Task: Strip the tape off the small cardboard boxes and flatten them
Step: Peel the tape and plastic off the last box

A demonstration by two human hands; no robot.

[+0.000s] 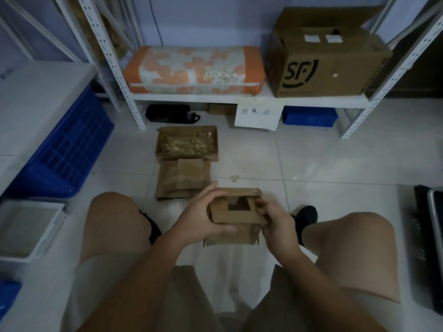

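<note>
A small brown cardboard box (236, 213) is held above the floor between my knees, its top flaps partly open so a dark hollow shows inside. My left hand (203, 215) grips its left side, thumb underneath and fingers over the top edge. My right hand (275, 220) holds its right side. Just beyond lies a stack of flattened cardboard pieces (183, 179) on the tiles. Behind that stands an open shallow cardboard box (187, 143) filled with crumpled strips of yellowish tape.
A white metal shelf (239, 98) holds an orange patterned cushion (194, 69) and a large SF carton (328, 58); a paper sign (257, 115) hangs from it. A blue crate (69, 149) leans at left, a grey tray (26, 226) lower left, dark equipment (429, 236) at right.
</note>
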